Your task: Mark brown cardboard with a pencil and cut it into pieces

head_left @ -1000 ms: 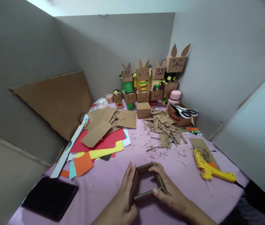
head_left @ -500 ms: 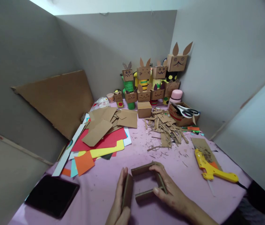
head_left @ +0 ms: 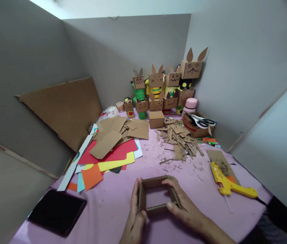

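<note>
A small open cardboard box frame [head_left: 156, 183] stands on the pink table [head_left: 113, 203] near the front edge. My left hand [head_left: 135, 217] presses flat against its left wall, fingers straight and held together. My right hand [head_left: 184, 210] wraps the right wall, thumb on the near strip and fingers over the far corner. Both hands squeeze the frame's sides together.
A black tablet [head_left: 57, 211] lies front left. Coloured paper sheets [head_left: 105, 156] and cardboard pieces [head_left: 123, 130] lie to the left, cardboard scraps [head_left: 180, 140] in the middle. A yellow glue gun [head_left: 228, 184] lies right. Cardboard rabbit figures [head_left: 163, 88] and scissors [head_left: 201, 121] stand at the back.
Half a second ago the left wall had swung away from the frame under my left hand. Now it is pushed back against the frame, closing the square. My right hand kept its hold.
</note>
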`<state>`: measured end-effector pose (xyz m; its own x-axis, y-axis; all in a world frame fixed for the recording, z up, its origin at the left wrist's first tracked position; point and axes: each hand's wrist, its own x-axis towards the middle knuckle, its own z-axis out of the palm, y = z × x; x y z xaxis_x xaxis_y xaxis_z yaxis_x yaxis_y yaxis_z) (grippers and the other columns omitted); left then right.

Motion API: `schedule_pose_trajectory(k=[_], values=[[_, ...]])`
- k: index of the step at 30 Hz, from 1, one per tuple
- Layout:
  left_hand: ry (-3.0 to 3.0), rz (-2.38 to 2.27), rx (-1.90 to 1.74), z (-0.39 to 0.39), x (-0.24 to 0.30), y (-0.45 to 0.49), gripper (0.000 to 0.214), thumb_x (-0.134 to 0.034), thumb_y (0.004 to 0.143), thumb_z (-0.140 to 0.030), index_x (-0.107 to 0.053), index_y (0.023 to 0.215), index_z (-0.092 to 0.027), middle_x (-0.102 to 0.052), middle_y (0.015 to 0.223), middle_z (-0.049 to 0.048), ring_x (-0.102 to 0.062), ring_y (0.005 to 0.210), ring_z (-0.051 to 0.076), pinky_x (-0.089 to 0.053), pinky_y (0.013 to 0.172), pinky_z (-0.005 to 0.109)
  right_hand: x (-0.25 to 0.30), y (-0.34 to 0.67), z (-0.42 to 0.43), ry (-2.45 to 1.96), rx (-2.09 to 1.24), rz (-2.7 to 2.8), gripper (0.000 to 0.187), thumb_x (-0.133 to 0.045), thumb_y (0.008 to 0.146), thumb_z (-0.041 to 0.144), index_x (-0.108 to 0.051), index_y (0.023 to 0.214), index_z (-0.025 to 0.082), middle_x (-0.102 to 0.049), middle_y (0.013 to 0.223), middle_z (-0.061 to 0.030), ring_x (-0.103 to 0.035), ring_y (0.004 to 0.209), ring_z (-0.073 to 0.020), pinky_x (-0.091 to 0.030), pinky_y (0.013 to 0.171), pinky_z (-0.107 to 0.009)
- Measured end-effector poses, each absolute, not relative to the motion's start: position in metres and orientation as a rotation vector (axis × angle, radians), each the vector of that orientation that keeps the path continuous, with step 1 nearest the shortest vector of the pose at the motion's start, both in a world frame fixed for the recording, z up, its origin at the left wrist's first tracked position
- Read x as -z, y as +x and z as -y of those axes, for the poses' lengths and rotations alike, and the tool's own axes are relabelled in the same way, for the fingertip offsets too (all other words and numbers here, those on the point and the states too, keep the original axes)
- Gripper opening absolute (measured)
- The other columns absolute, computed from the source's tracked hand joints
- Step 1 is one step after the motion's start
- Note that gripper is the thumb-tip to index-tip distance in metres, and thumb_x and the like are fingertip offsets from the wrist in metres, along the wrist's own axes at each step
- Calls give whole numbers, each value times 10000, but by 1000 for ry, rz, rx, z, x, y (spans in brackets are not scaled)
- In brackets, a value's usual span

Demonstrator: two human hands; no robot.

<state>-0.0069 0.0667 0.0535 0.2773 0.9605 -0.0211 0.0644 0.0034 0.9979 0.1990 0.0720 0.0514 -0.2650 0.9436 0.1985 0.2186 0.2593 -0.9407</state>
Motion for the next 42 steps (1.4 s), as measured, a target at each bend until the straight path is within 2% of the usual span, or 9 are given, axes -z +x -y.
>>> schedule_pose_trajectory(k=[7,13,16,20,22,26,32,38,42], values=[[1263,-1233,-980,-68,-75,12,661,-250,934,-540,-67,1477,-211,-73,1589,37,-48,1444,165,-90,1171,338,-49,199,-72,-1082,-1112,1689,492,-486,840,555,-396,1264,323,-379,1362,-83,-367,1285,-283,-353,1019,-458],[1286,-1245,-1069,-67,-68,25,677,-289,924,-551,-107,1461,-182,-83,1583,68,-67,1443,188,-88,1175,349,-49,198,-70,-1095,-1105,1676,503,-467,843,582,-383,1269,329,-383,1351,-85,-383,1272,-280,-345,1024,-466],[1302,-1245,-1091,-67,-65,26,683,-300,920,-552,-110,1460,-181,-93,1577,73,-74,1441,193,-81,1176,356,-47,197,-69,-1093,-1105,1668,544,-461,845,591,-354,1306,324,-364,1381,-88,-342,1311,-279,-295,1072,-484],[1330,-1251,-1106,-68,-62,26,671,-296,920,-548,-141,1455,-173,-139,1562,81,-90,1437,201,-93,1174,360,-42,193,-68,-1144,-1153,1613,810,-457,840,607,-54,1451,260,-109,1549,-123,-81,1436,-261,-103,1152,-518],[1336,-1262,-1117,-69,-60,27,656,-302,921,-542,-162,1453,-186,-161,1560,73,-94,1438,211,-98,1173,367,-40,192,-68,-1175,-1178,1581,902,-457,833,620,44,1464,214,-25,1573,-137,-9,1447,-246,-51,1159,-515],[1345,-1270,-1145,-69,-57,29,629,-326,926,-515,-179,1455,-210,-161,1568,48,-95,1440,211,-109,1174,364,-37,190,-69,-1147,-1168,1557,895,-468,829,621,-3,1475,212,-48,1580,-122,-21,1450,-231,-43,1166,-492],[1327,-1257,-1181,-68,-57,35,608,-349,937,-447,-136,1469,-242,-110,1585,29,-77,1440,223,-181,1167,363,-38,189,-68,-1087,-1179,1488,775,-437,870,574,-91,1472,231,-110,1576,-100,-42,1450,-214,-46,1169,-480],[1364,-1240,-1176,-68,-56,35,613,-359,939,-398,-111,1466,-206,-64,1588,68,-46,1443,220,-107,1182,381,-40,188,-67,-1066,-1207,1438,796,-467,846,579,-103,1465,235,-112,1573,-94,-52,1448,-233,-44,1168,-485],[1397,-1238,-1166,-67,-52,33,581,-348,944,-375,-133,1459,-215,-82,1584,57,-31,1444,210,-90,1185,385,-39,184,-68,-1067,-1192,1390,779,-456,850,562,-102,1460,231,-122,1570,-87,-63,1446,-232,-57,1171,-476]])
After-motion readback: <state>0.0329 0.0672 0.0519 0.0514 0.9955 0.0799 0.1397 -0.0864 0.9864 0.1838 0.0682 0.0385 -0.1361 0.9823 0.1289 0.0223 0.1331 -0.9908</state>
